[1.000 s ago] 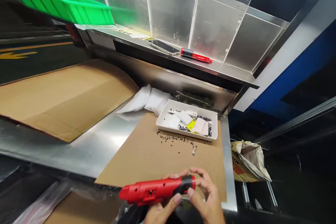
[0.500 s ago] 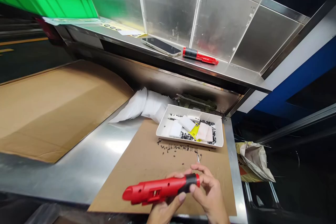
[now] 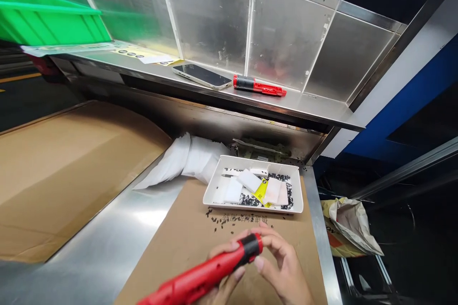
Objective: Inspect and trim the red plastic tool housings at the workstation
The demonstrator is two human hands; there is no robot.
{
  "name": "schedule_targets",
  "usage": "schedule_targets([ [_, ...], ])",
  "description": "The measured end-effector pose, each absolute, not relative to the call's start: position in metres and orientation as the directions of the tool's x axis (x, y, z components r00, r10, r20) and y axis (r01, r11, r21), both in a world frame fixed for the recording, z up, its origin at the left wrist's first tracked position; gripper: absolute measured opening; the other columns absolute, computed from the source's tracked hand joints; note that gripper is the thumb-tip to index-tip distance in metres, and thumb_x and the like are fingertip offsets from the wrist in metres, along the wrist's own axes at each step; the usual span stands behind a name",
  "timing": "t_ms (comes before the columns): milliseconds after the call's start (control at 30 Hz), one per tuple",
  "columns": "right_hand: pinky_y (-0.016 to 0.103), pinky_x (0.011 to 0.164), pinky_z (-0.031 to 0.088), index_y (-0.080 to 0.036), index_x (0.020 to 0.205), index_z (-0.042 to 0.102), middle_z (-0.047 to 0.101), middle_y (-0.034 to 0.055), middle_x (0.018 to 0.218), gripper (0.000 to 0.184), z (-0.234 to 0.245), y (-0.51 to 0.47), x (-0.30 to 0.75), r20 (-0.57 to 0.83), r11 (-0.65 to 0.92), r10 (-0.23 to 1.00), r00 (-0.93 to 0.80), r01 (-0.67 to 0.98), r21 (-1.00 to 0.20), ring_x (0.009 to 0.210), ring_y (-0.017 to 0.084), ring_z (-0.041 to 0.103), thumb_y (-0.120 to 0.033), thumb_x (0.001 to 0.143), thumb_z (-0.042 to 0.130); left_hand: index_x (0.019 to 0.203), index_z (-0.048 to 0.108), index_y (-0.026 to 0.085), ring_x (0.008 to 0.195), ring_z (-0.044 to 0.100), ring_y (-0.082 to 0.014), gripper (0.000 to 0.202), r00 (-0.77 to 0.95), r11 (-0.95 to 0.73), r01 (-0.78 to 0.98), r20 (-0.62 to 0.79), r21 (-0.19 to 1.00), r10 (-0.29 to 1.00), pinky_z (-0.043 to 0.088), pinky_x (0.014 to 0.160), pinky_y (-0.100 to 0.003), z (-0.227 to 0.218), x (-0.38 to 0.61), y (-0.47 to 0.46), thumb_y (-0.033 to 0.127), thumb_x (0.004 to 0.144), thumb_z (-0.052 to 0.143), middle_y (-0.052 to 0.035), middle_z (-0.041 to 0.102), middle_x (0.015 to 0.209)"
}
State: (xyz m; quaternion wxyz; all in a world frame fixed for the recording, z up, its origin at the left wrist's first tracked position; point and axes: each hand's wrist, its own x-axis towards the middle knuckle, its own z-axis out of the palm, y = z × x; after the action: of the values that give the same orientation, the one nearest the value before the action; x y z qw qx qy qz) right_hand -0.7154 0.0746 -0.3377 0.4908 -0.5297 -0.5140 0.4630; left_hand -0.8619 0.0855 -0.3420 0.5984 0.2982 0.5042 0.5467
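A long red tool body with a black band and a red end ring (image 3: pixel 203 276) slants up to the right in front of me. Its lower left end reaches the bottom edge of the picture. My left hand (image 3: pixel 228 287) is closed around it near the black band, the thumb below and fingers above. My right hand (image 3: pixel 284 267) has its thumb and fingers curled about the red end ring, in a pinch. Both hands are over a cardboard sheet (image 3: pixel 171 243). A similar red and black piece (image 3: pixel 259 86) lies on the metal shelf.
A white tray (image 3: pixel 206 198) holds white blocks, a yellow label and many small black bits; more bits lie before it. Nearby are white sheets (image 3: pixel 202 155), a large cardboard piece (image 3: pixel 82 167), a phone (image 3: pixel 203 76), a green crate (image 3: pixel 53 24) and a paper bag (image 3: pixel 352 228).
The tool body has tilted and rolled: its left end dropped towards me and its side slot has turned from view. Both hands stay on it. The view shifted, moving the surroundings left and down.
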Motion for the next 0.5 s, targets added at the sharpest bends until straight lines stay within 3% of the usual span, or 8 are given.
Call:
schedule_targets([
  [100, 0.048, 0.112, 0.033, -0.028, 0.095, 0.072, 0.063, 0.0076, 0.128, 0.023, -0.332, 0.072, -0.714, 0.059, 0.05, 0.991, 0.121, 0.079, -0.996, 0.134, 0.03, 0.044, -0.046, 0.081, 0.065, 0.097, 0.062, 0.03, 0.125, 0.054, -0.0356, 0.054, -0.017, 0.344, -0.504, -0.407, 0.793, 0.913, 0.029, 0.116, -0.05, -0.346, -0.869, 0.098, 0.048, 0.054, 0.088, -0.0035, 0.075, 0.105],
  [233, 0.049, 0.112, 0.033, -0.028, 0.094, 0.073, 0.061, 0.0076, 0.131, 0.02, -0.328, 0.069, -0.72, 0.09, 0.057, 0.979, 0.184, 0.179, -0.982, 0.136, 0.03, 0.042, -0.042, 0.082, 0.064, 0.103, 0.059, 0.027, 0.129, 0.05, -0.0351, 0.066, 0.147, 0.503, -0.65, -0.555, 0.57, 0.819, 0.027, 0.117, -0.047, -0.346, -0.873, 0.101, 0.042, 0.048, 0.092, -0.0086, 0.075, 0.107],
  [367, 0.052, 0.113, 0.032, -0.027, 0.101, 0.072, 0.057, 0.008, 0.136, 0.026, -0.332, 0.069, -0.738, 0.2, 0.139, 0.956, 0.215, 0.269, -0.953, 0.139, 0.03, 0.036, -0.044, 0.088, 0.057, 0.119, 0.057, 0.025, 0.127, 0.052, -0.0358, 0.077, 0.167, 0.512, -0.685, -0.572, 0.519, 0.803, 0.033, 0.114, -0.046, -0.342, -0.867, 0.096, 0.039, 0.052, 0.091, -0.0106, 0.074, 0.109],
  [500, 0.051, 0.111, 0.036, -0.026, 0.103, 0.072, 0.053, 0.0084, 0.141, 0.032, -0.338, 0.07, -0.755, 0.295, 0.21, 0.937, 0.187, 0.374, -0.903, 0.142, 0.03, 0.032, -0.046, 0.093, 0.049, 0.14, 0.041, 0.021, 0.127, 0.052, -0.0347, 0.096, 0.268, 0.566, -0.679, -0.56, 0.468, 0.784, 0.038, 0.111, -0.045, -0.342, -0.866, 0.092, 0.035, 0.058, 0.089, -0.0144, 0.071, 0.117],
])
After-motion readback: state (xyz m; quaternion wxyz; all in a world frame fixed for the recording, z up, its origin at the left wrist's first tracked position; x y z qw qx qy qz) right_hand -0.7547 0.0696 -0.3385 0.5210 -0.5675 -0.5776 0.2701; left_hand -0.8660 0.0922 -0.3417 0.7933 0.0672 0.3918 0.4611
